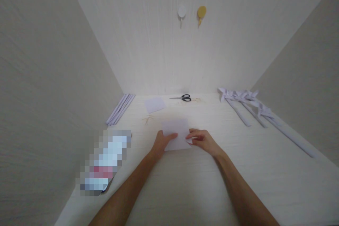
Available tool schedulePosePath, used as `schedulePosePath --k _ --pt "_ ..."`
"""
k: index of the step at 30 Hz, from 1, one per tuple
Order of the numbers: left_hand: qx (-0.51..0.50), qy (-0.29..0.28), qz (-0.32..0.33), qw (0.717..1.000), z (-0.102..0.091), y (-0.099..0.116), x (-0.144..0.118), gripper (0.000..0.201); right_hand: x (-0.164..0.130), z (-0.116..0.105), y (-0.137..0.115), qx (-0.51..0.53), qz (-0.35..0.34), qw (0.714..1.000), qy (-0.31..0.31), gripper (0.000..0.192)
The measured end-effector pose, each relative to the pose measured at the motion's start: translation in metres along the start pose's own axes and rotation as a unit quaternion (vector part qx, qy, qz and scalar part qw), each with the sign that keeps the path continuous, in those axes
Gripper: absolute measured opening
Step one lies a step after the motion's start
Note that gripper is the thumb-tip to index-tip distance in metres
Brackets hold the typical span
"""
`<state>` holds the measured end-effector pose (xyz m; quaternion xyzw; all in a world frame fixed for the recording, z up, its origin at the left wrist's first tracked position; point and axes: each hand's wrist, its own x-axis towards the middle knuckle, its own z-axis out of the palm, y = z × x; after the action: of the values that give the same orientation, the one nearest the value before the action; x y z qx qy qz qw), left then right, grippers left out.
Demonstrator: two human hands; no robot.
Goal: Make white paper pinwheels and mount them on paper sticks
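While the left hand (160,144) steadies a pale sheet (176,125) at its left edge, thumb laid flat across the upper face, the right hand (205,142) has its fingers (194,135) drawn narrow on the opposite edge, pinching the paper near the lower right corner, where a small flap shows. The sheet thus lies between the two hands, just above the counter (174,187); whether it touches the surface, I cannot tell. Beyond the left fingers are a few thin tan strands (148,118), and farther on a second sheet (155,105) lies flat. Straight ahead of the fingers, well apart, scissors (182,97) with black handles point their blades leftward. Away to the left of the fingers rests a bundle of tubes (120,109), and nearer the left forearm, a blurred-out device (111,159). Far to the right of the fingers lie long sticks (293,137) topped with folded bows (239,94). High beyond everything, a white hook (182,11) and a yellow hook (201,11) are on the wall (164,49).
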<state>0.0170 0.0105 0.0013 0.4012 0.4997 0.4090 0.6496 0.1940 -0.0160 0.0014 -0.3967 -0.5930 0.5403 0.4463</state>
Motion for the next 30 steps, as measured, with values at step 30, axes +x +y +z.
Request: schedulePosePath --k 30 --pt "0.051 -0.008 0.035 0.998 0.001 -0.010 0.001 0.027 0.011 0.022 0.014 -0.030 0.022 0.991 0.130 0.014"
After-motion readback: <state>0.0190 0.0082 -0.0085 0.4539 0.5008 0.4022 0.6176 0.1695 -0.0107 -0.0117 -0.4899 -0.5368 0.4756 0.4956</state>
